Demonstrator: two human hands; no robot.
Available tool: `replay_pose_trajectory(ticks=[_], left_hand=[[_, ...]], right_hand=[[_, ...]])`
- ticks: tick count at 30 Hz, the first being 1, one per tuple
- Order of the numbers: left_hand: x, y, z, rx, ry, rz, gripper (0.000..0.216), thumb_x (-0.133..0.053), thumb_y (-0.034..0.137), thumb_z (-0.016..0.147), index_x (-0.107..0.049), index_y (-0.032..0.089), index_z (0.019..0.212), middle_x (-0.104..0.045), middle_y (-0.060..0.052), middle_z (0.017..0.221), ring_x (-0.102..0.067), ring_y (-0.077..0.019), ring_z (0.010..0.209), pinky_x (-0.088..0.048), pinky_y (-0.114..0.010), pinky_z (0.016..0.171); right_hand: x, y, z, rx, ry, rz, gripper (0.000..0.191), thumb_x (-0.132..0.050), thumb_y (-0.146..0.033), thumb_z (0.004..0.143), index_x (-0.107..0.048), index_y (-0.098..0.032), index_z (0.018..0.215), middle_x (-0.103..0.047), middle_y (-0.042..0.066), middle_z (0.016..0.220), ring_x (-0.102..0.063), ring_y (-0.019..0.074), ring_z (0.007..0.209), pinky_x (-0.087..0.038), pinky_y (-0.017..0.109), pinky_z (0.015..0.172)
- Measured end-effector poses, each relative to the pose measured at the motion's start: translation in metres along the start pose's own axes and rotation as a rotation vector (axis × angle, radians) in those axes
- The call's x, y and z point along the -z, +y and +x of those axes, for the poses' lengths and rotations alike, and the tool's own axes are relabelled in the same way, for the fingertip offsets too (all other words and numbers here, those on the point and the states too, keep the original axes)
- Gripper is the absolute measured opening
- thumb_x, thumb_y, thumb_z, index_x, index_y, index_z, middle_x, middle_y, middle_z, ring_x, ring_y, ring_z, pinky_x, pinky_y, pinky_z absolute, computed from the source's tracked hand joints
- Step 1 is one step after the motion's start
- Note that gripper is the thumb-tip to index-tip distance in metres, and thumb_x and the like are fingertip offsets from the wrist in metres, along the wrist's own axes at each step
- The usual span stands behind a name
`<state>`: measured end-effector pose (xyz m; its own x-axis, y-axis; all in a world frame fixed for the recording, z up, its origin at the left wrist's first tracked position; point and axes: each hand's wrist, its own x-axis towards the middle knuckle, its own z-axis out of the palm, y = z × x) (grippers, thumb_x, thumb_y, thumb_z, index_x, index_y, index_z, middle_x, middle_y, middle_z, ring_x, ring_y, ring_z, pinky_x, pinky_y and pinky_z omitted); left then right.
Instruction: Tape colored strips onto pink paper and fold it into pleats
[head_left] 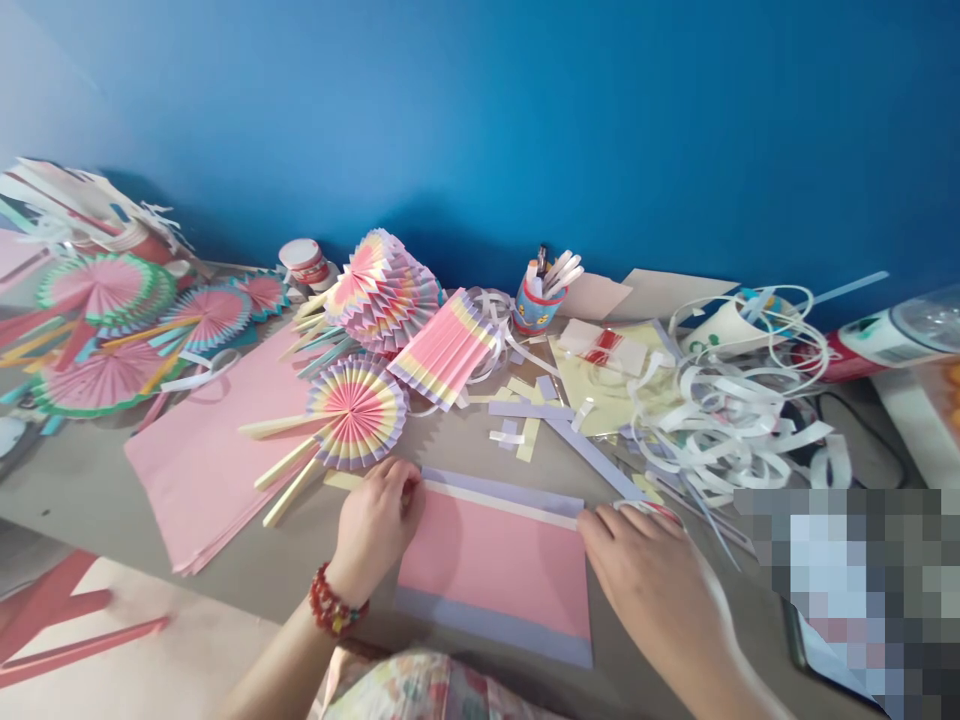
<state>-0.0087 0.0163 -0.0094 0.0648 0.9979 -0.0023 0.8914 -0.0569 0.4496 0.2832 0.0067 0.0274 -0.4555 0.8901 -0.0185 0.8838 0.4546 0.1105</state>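
Note:
A pink sheet of paper (495,565) with lavender bands along its far and near edges lies flat in front of me. Across its far part runs a narrow white strip (502,502), between the lavender band and the pink. My left hand (379,515), with a red beaded bracelet (334,605) on the wrist, is closed at the strip's left end. At the right end, the fingers of my right hand (645,570) are closed on the strip by the sheet's edge. The fingertips of both hands are partly hidden. A red-and-white item (664,512) shows just behind the right hand.
Folded paper fans (356,412) and a pleated paper piece (444,348) lie beyond the left hand, beside pink sheets (202,470). Tangled white strips (727,430) spread at the right. A pen cup (538,305) stands by the blue wall (525,120).

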Motion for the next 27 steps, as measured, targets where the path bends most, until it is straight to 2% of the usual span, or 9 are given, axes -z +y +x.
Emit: replay_pose_trajectory(ticks=[11,27], left_hand=[[-0.0015,-0.0002,-0.0005,-0.029,0.005,0.045,0.009,-0.049,0.017,0.086,-0.053,0.021,0.08,-0.056,-0.001,0.077,-0.055,-0.0177,0.071,-0.037,-0.026,0.061],[0.0009,-0.0008,-0.0002,-0.004,-0.03,0.069,0.011,-0.049,0.023,0.088,-0.053,0.022,0.079,-0.058,-0.001,0.079,-0.056,-0.0177,0.072,-0.036,-0.026,0.06]], right_hand=[[-0.0023,-0.0008,-0.0004,-0.005,-0.005,-0.013,0.019,-0.066,-0.002,0.072,-0.059,-0.02,0.073,-0.06,0.001,0.069,-0.054,0.0203,0.071,-0.029,0.035,0.07],[-0.0033,-0.0043,0.0057,-0.068,-0.113,-0.058,0.016,-0.064,-0.005,0.08,-0.065,-0.021,0.081,-0.064,0.0,0.074,-0.056,0.0179,0.073,-0.028,0.034,0.068]])
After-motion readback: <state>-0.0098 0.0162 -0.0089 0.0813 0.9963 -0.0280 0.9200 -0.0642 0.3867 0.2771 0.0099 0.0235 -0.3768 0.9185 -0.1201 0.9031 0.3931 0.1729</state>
